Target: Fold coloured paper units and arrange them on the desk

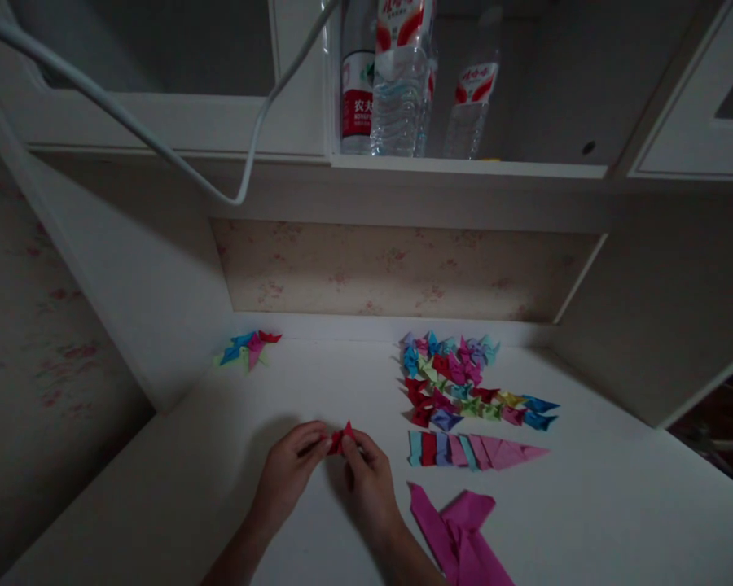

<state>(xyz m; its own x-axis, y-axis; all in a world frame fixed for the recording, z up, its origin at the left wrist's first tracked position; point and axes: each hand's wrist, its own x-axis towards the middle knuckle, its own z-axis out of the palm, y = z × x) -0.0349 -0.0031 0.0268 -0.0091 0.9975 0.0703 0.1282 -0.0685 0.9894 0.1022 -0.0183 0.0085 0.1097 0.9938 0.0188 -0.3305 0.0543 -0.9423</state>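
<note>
Currently, a red folded paper (335, 444) is pinched between the left grip (286, 465) and the right grip (371, 478), its sharp tip pointed away beside the right thumb.

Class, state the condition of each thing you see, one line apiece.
Red paper, folded, held
Left hand, pinching red paper
Right hand, pinching red paper
Large pink paper, folded, lying flat
Small colored papers, folded, grouped
Bottles, standing
Cable, bent

At the top centre I can read "农夫" and "NONGFU" on the red label of one bottle (357, 102); "哇哈哈"-style characters on the others are too blurred to confirm.
</note>
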